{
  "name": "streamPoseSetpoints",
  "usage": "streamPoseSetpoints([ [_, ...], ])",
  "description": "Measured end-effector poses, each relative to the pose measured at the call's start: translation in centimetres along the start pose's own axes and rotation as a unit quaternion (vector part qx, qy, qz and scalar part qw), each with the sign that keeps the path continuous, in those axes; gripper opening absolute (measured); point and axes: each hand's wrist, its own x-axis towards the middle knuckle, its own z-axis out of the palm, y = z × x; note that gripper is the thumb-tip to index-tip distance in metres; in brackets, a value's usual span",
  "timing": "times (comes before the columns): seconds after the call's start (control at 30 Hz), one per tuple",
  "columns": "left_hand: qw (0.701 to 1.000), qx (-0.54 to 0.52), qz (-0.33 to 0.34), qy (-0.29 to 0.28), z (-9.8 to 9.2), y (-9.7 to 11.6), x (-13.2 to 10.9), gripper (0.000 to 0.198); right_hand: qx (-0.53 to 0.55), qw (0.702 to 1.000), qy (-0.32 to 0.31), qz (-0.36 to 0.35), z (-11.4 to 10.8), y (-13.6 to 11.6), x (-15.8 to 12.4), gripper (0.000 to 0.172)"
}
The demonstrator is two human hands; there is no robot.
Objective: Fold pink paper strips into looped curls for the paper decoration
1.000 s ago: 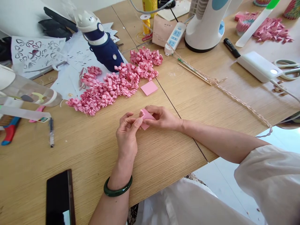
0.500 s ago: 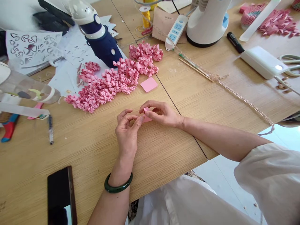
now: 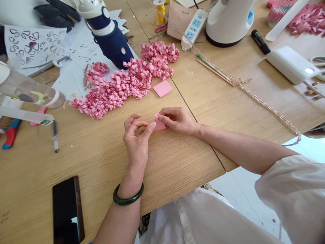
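Between my two hands is a small pink paper sheet (image 3: 159,125) with a little curled or folded bit along its far edge. My left hand (image 3: 137,135), above a green bangle, pinches the sheet's left side between thumb and index finger. With thumb and index finger, my right hand (image 3: 177,120) grips the curled part at the upper right; its fingertips partly cover it. Beyond my hands lies a flat square of pink paper (image 3: 163,88). Left of that square spreads a long heap of curled pink paper pieces (image 3: 114,88).
A dark blue bottle (image 3: 114,47) stands behind the heap. At the back are a power strip (image 3: 194,29) and a white appliance base (image 3: 228,23). A twisted cord (image 3: 269,105) runs down the right side. A phone (image 3: 67,210) lies at the front left.
My left hand has drawn slightly away from my right, and more of the pink sheet shows between them. The whole view has shifted a little.
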Motion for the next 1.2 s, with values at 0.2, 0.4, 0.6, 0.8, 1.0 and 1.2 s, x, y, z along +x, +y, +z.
streamPoseSetpoints([
  [0.2, 1.0, 0.004, 0.007, 0.007, 0.1, 0.0, 0.0, 0.034, 0.0, 1.0, -0.011, 0.009, 0.0, 0.2, 0.0, 0.05],
  [0.4, 1.0, 0.01, 0.008, 0.007, 0.0, 0.0, 0.1, 0.033, -0.009, 1.0, -0.019, 0.02, 0.0, 0.3, 0.0, 0.051],
  [0.6, 1.0, 0.017, 0.004, -0.004, -0.1, -0.3, 0.1, 0.032, -0.029, 0.999, -0.012, 0.006, 0.1, 0.5, 0.1, 0.052],
  [0.8, 0.995, 0.02, 0.082, 0.05, -0.2, 0.2, -0.1, 0.042, 0.005, 0.999, 0.009, 0.038, 0.0, 1.1, 0.2, 0.046],
  [1.0, 0.991, -0.004, 0.109, 0.072, 0.3, 1.5, -1.2, 0.016, 0.001, 0.998, 0.027, 0.057, -0.1, 0.9, 0.2, 0.041],
  [1.2, 0.998, -0.056, -0.039, 0.012, 0.7, 0.9, -0.8, 0.017, -0.003, 0.998, 0.03, 0.046, 0.0, 0.9, 0.2, 0.04],
])
